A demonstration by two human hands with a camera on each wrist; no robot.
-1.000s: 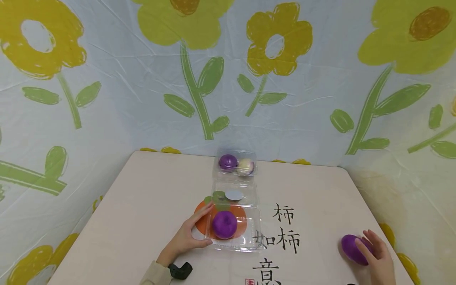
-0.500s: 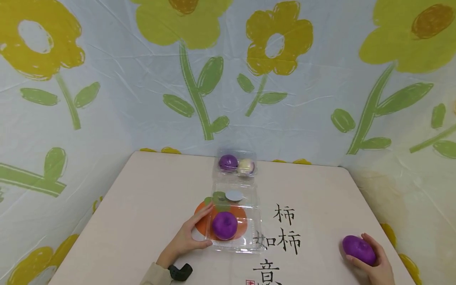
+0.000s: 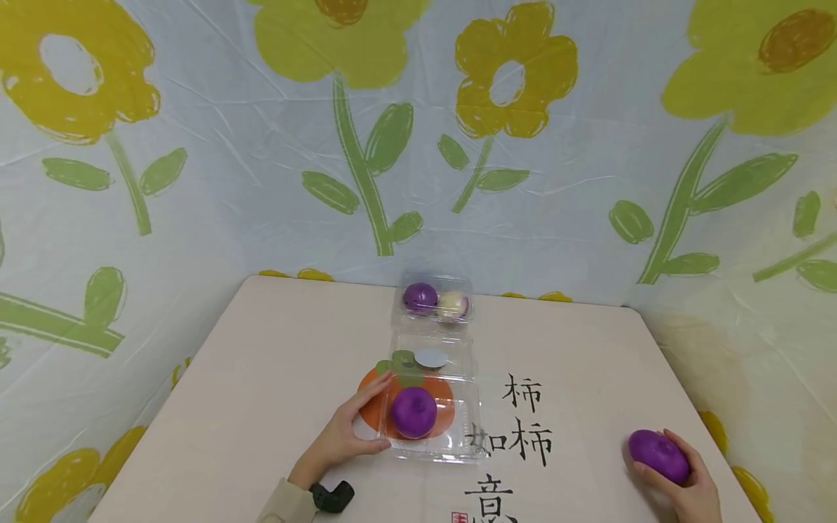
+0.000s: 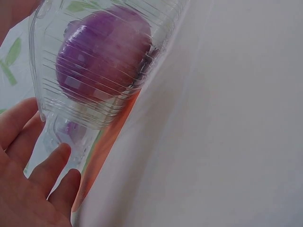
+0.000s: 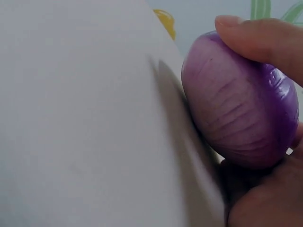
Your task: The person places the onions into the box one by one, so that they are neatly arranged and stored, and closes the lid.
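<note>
At the front middle of the table lies a hinged clear plastic box (image 3: 458, 421), lid folded back, holding a round purple object (image 3: 413, 412) with a dimpled top. My left hand (image 3: 343, 434) holds the box's left side, thumb at the near corner and index finger at the far one; in the left wrist view its other fingers (image 4: 54, 163) extend loosely beside the box. Far to the right, my right hand (image 3: 694, 479) grips a second round purple object (image 3: 659, 457) between thumb and fingers, close over the table. Its paler, ridged side (image 5: 227, 101) faces the right wrist camera.
Behind the open box, a smaller-looking clear box (image 3: 400, 319) holds a purple piece (image 3: 420, 298) and a cream-and-purple one (image 3: 451, 305). The pale mat (image 3: 281, 349) carries an orange persimmon print and black characters (image 3: 530, 439). Flower-printed cloth (image 3: 536, 240) surrounds the table's back and sides.
My right hand's fingers have closed round the purple object, turning it slightly and shifting it a little to the right. The left hand and the boxes stay where they were.
</note>
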